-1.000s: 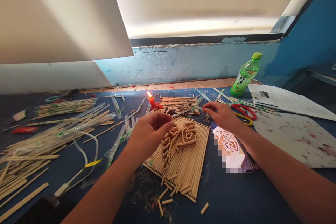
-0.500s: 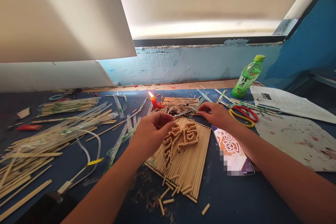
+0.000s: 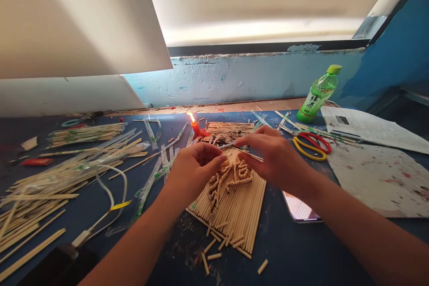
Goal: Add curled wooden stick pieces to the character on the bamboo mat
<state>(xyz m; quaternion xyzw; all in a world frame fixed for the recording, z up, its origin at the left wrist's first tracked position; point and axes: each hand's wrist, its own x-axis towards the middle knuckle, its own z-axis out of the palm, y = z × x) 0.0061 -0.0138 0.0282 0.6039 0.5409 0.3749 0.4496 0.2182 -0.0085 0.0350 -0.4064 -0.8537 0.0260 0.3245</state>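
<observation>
The left hand [image 3: 192, 167] and right hand [image 3: 278, 158] meet over the far end of the stick mat [image 3: 234, 214], which lies flat on the table [image 3: 301, 254]. The right grip is pinched on a thin stick [image 3: 238, 149] that slants across the mat's far edge, just above the curled pattern [image 3: 219, 183] on the mat. The left grip is pressed together, thumb against fingertips, at the stick's far tip; what it pinches I cannot tell. Just beyond the mat's far left corner a lit candle [image 3: 194, 127] stands near the left fingers. Right of the mat a phone [image 3: 298, 210] lies partly under the right wrist, with scissors [image 3: 311, 145] further off. Left of the mat lie loose sticks [image 3: 50, 174] and a white cable [image 3: 112, 196]. Cut stubs [image 3: 212, 257] dot the mat's near edge; bare table lies near-right of the mat.
</observation>
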